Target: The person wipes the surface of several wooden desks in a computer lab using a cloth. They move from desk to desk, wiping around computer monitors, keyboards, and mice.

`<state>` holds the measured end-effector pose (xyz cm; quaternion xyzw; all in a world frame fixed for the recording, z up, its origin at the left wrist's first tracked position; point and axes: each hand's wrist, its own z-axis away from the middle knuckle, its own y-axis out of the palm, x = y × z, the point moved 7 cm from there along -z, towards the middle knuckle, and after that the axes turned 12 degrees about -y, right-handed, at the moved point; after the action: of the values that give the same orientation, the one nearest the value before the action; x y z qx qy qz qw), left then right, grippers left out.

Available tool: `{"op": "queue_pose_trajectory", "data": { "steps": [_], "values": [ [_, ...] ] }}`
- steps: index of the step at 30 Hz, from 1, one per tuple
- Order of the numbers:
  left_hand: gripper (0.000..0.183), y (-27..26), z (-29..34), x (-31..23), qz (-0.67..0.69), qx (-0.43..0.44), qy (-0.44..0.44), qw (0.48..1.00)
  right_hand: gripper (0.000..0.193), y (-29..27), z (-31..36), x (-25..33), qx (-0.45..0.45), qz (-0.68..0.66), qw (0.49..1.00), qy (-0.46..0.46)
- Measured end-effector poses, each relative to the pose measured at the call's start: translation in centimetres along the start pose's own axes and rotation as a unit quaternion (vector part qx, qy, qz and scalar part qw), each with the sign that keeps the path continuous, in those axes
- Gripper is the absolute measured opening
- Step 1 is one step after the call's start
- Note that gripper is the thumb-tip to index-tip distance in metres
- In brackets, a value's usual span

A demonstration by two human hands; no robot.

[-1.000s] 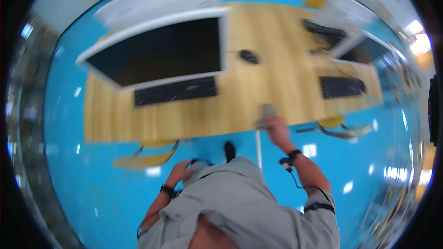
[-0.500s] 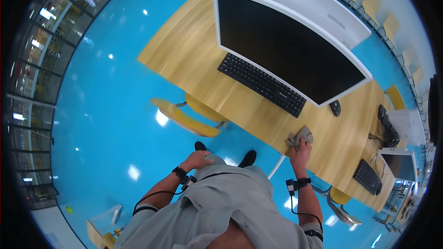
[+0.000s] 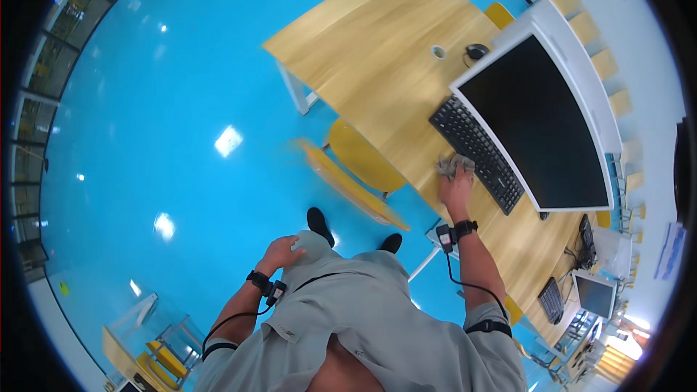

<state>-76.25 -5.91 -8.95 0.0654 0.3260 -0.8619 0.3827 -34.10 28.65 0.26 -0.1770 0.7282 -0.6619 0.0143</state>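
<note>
My right hand [image 3: 456,190] presses a crumpled grey cloth [image 3: 454,166] onto the wooden desk [image 3: 363,58], its fingers bunched over it. Just right of the cloth lies a black keyboard [image 3: 475,147], set in front of a large white-framed monitor [image 3: 541,123] with a dark screen. Low on the left, my left hand [image 3: 282,252] rests on the thigh of my grey trousers, fingers laid along the fabric and holding nothing that I can see.
A yellow chair [image 3: 356,151] stands against the desk's near edge. Behind the keyboard's far end are a round cable hole [image 3: 438,51] and a black corded object [image 3: 477,51]. Farther right sit a second keyboard [image 3: 550,300] and a smaller monitor [image 3: 595,295]. The floor [image 3: 181,87] is glossy blue.
My view has turned and shifted leftward along the desk. My right hand has carried the cloth from beyond the keyboard's right end to beside its middle. My left hand stays on the thigh.
</note>
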Motion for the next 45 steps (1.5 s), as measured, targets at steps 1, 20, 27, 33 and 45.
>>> {"op": "queue_pose_trajectory", "data": {
  "steps": [1,20,27,33,45],
  "values": [
    [0.064,-1.2,0.6,1.5,0.014,-0.008,-0.013,1.000,0.064,1.0,-1.5,1.0,0.004,0.006,1.000,0.009],
    [0.064,-7.3,5.4,10.7,0.124,-0.089,-0.146,0.977,0.058,6.1,-15.0,29.3,0.076,-0.071,0.963,-0.248],
    [0.062,-12.0,4.6,10.8,0.112,-0.084,-0.176,0.974,0.059,5.1,-11.5,31.7,0.079,-0.091,0.912,-0.392],
    [0.065,-10.4,5.7,11.9,0.195,-0.100,-0.224,0.950,0.058,7.1,-16.0,33.8,0.114,-0.128,0.922,-0.348],
    [0.066,-6.7,8.9,12.7,0.219,-0.137,-0.259,0.931,0.058,14.1,-28.9,48.2,0.078,-0.118,0.893,-0.426]
  ]
}}
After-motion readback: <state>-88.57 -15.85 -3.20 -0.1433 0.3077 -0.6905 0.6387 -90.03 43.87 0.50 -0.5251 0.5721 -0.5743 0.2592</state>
